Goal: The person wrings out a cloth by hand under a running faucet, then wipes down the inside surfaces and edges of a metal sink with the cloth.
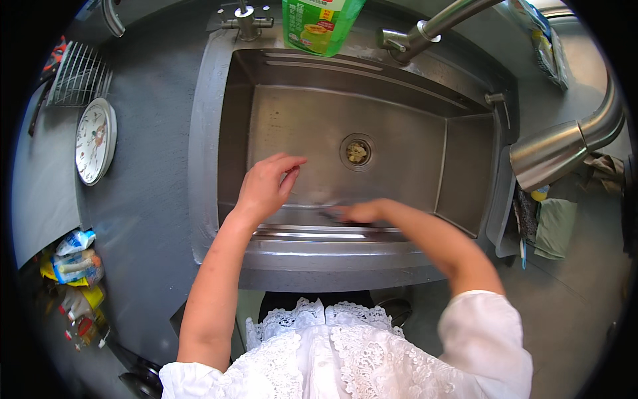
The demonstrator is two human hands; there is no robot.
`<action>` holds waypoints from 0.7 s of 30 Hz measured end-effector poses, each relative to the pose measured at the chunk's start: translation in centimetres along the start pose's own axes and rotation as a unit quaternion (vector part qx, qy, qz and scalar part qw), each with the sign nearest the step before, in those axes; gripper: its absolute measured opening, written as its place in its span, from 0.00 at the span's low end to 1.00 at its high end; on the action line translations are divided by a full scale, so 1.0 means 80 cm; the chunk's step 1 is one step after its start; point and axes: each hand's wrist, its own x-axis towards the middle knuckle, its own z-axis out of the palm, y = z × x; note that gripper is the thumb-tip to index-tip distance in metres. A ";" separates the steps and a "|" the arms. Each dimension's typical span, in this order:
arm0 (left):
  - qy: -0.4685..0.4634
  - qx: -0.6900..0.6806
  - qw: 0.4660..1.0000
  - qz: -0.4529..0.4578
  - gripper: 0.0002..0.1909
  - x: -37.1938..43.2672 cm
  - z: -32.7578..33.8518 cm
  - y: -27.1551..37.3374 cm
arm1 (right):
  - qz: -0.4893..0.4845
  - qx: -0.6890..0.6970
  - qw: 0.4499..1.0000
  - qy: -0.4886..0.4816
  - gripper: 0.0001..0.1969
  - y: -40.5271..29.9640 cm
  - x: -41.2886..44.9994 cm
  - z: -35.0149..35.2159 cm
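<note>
A wide stainless steel sink lies before me. Over its left part hovers my left hand, fingers bent, thumb apart from the forefinger, with nothing seen in it. My right hand is blurred at the near wall of the basin; a dark blur lies under and beside its fingers, and whether it is a held thing or a shadow cannot be told. Pale food scraps sit in the round drain, right of my left hand.
Behind the basin stand a green detergent pouch, a small tap and a larger faucet. Stacked plates and a wire rack are on the left counter. At right, a green cloth hangs near a grey tray.
</note>
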 end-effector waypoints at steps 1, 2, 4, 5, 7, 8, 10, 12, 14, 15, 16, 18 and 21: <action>0.008 0.006 1.000 -0.017 0.17 -0.018 -0.008 -0.008 | 0.052 -0.035 0.997 -0.035 0.44 0.006 -0.068 -0.025; 0.006 0.000 1.000 -0.013 0.17 -0.016 -0.005 -0.003 | 0.116 0.006 0.993 -0.022 0.38 0.031 -0.121 -0.026; -0.009 -0.018 1.000 0.003 0.18 -0.002 0.012 0.007 | 0.241 0.100 0.965 0.006 0.30 0.072 -0.206 -0.011; -0.018 -0.025 0.999 0.012 0.18 0.004 0.020 0.012 | 0.250 0.104 0.962 0.025 0.31 0.071 -0.213 0.004; -0.037 -0.033 0.998 0.024 0.19 0.015 0.037 0.023 | 0.180 0.009 0.976 0.124 0.33 0.013 -0.140 0.049; -0.045 -0.037 0.998 0.026 0.19 0.018 0.044 0.028 | 0.148 -0.048 0.966 0.209 0.35 -0.029 -0.087 0.084; -0.060 -0.041 0.997 0.031 0.20 0.024 0.057 0.033 | 0.123 -0.109 0.930 0.328 0.37 -0.095 -0.025 0.105; -0.068 -0.035 0.997 0.025 0.21 0.020 0.059 0.031 | 0.091 0.002 0.986 0.141 0.37 -0.144 -0.062 0.008; -0.084 -0.041 0.995 0.038 0.21 0.029 0.071 0.042 | 0.091 0.018 0.989 0.115 0.34 -0.069 -0.136 0.002; -0.093 -0.046 0.994 0.045 0.22 0.032 0.078 0.048 | 0.120 0.019 0.985 0.119 0.33 -0.011 -0.188 0.012; -0.102 -0.053 0.992 0.053 0.22 0.038 0.087 0.054 | 0.166 0.022 0.977 0.131 0.32 0.047 -0.251 0.025; -0.121 -0.081 0.986 0.079 0.23 0.050 0.115 0.072 | 0.276 0.017 0.948 0.159 0.30 0.136 -0.378 0.069; -0.133 -0.066 0.986 0.071 0.24 0.039 0.116 0.072 | 0.239 -0.152 0.958 0.051 0.30 0.089 -0.300 0.061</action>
